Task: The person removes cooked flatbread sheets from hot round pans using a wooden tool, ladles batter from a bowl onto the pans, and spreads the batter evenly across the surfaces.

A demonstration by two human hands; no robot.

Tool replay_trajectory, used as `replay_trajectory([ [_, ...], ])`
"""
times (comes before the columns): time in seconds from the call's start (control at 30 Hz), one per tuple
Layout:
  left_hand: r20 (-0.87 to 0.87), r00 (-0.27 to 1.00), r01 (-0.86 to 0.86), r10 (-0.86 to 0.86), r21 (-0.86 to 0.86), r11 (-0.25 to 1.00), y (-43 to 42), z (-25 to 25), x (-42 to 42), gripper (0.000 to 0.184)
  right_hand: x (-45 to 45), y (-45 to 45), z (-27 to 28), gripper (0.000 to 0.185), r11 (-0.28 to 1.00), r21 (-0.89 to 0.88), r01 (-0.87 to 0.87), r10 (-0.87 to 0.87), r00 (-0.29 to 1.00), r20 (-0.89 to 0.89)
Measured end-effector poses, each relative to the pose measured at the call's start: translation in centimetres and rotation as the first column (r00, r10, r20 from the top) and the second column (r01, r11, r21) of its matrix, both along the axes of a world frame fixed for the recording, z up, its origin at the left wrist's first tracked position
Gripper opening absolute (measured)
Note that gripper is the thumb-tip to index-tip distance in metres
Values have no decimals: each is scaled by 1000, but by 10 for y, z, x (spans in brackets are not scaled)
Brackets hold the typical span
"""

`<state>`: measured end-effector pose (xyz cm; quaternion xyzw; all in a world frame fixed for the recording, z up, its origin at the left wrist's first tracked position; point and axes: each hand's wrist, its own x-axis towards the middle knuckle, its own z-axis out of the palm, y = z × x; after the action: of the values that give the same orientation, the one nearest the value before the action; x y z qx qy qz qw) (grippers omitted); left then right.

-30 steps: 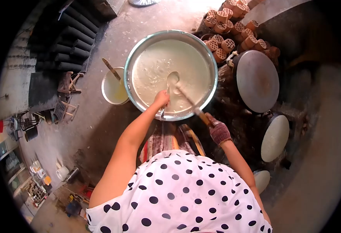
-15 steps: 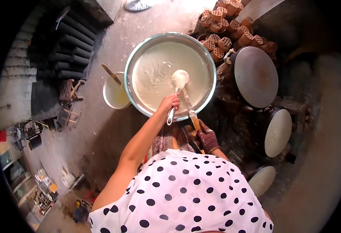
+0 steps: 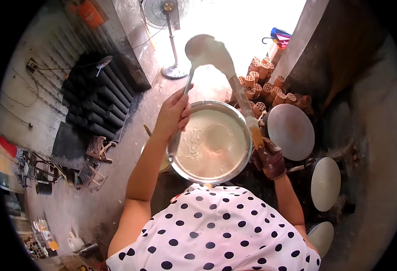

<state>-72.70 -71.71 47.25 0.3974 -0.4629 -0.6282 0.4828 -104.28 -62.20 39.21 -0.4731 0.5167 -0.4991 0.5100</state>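
Note:
My bare left hand [image 3: 176, 113] is closed around the metal handle of a ladle [image 3: 200, 49], raised high over the basin. Pale batter coats the ladle's bowl, which meets the upper end of a long flat wooden spatula [image 3: 241, 99], also smeared with batter. The spatula's lower end is gripped by my right hand [image 3: 269, 159], which wears a dark reddish glove. Beneath both tools stands a wide metal basin [image 3: 248, 156] of pale batter [image 3: 216, 144], its surface rippled. My left forearm mostly hides a smaller bowl beside the basin.
To the right are a bare round griddle [image 3: 291, 132] and two pale-covered ones, the nearer [image 3: 326, 184] and the lower [image 3: 321, 239]. Perforated clay-coloured cylinders [image 3: 264, 83] are heaped beyond. Black cylinders [image 3: 101, 101] are stacked at left, near small stools [image 3: 96, 176]. A fan [image 3: 173, 45] stands ahead.
Both hands have lifted the ladle and spatula up and away from the batter, and have moved farther apart. The view has tilted up, bringing in the fan and bright doorway.

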Motion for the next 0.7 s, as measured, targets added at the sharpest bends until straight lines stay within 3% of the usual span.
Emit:
replay_trajectory([
  [0.07, 86, 996, 31, -33, 21, 999, -8, -22, 23, 36, -20, -10, -18, 22, 997, 22, -74, 77, 969, -235],
  [0.1, -14, 995, 101, -100, 195, 976, -15, -50, 31, 35, -10, -10, -20, 16, 978, -210, 13, -113, 876, -469],
  [0.13, -123, 981, 183, -148, 361, 914, -20, -83, 36, 34, -7, -12, -40, 16, 979, -203, 22, -116, 877, -466],
  [0.17, -488, 866, 364, -108, 469, 805, -23, -121, 35, 33, -5, -12, -74, 19, 924, -376, -64, -239, 671, -702],
  [0.2, -770, 638, 560, 22, 484, 673, -26, -159, 34, 32, -4, -9, -94, 23, 846, -492, -205, -388, 396, -832],
  [0.23, -869, 483, 660, 109, 443, 607, -28, -188, 26, 33, 13, -1, -83, 34, 931, -325, -168, -271, 276, -922],
  [0.27, -813, 518, 588, 267, 565, 579, -16, -164, 10, 31, 13, 6, -97, 39, 964, -194, -179, -162, 180, -970],
  [0.33, -830, 490, 628, 268, 549, 552, -12, -205, -2, 33, 3, 35, -128, 40, 960, -250, -124, -190, 366, -911],
  [0.37, -745, 632, 520, 212, 611, 597, -2, -187, -9, 35, -3, 49, -126, 45, 970, -225, -91, -173, 396, -902],
  [0.4, -542, 840, 376, 0, 583, 720, 5, -186, -15, 35, -8, 63, -122, 51, 978, -201, -57, -158, 425, -891],
  [0.47, -168, 967, 249, -191, 465, 850, 24, -174, -41, 35, -25, 77, -123, 52, 973, -231, 2, -206, 463, -862],
  [0.5, -288, 941, 310, -180, 513, 801, 22, -177, -53, 34, -29, 76, -126, 52, 973, -227, 40, -218, 475, -852],
  [0.53, -291, 933, 340, -211, 522, 782, 11, -188, -67, 34, -33, 73, -126, 52, 973, -216, 82, -228, 485, -844],
  [0.57, -579, 814, 443, 45, 670, 596, -7, -204, -83, 33, -42, 72, -136, 53, 980, -172, 103, -201, 459, -866],
  [0.6, -701, 615, 580, 360, 712, 396, -24, -216, -98, 33, -50, 80, -141, 53, 975, -179, 132, -220, 455, -863],
  [0.63, -705, 625, 579, 335, 707, 406, -26, -222, -111, 31, -61, 83, -146, 54, 970, -188, 154, -237, 432, -870],
  [0.67, -731, 669, 565, 135, 617, 548, -18, -224, -122, 33, -74, 83, -148, 55, 965, -202, 164, -253, 410, -876],
  [0.7, -530, 844, 441, -85, 594, 672, -9, -210, -136, 34, -88, 89, -145, 55, 952, -247, 180, -302, 432, -850],
])
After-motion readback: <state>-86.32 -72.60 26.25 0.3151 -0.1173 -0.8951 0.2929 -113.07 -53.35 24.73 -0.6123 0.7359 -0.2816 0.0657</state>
